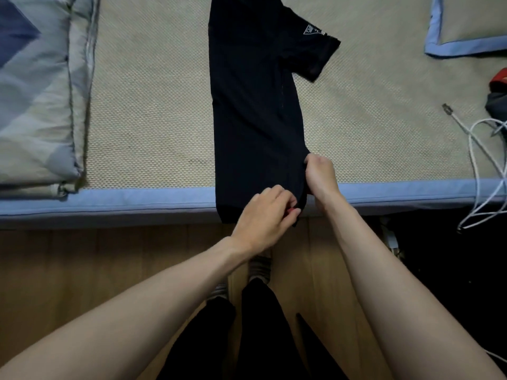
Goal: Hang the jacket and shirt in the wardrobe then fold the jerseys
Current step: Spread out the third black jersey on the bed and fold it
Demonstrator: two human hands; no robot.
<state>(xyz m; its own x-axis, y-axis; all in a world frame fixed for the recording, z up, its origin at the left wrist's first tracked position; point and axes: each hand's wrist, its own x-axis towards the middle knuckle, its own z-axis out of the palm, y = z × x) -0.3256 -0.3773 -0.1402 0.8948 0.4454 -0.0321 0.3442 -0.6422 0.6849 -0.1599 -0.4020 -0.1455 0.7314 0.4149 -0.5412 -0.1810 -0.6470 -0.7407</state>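
Folding black jersey [255, 111] on bed [153, 111]: left side turned in, sleeve beyond right hand [319, 174] still out. Left hand [264, 215] and right hand both pinch hem corner. Wardrobe unseen; hanging unverifiable.

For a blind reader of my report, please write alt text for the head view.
Both hands, left and right, grip the right edge near the hem of a black jersey lying on a bed mat, one sleeve spread to the right. A folded quilt lies at left and white cables at right.
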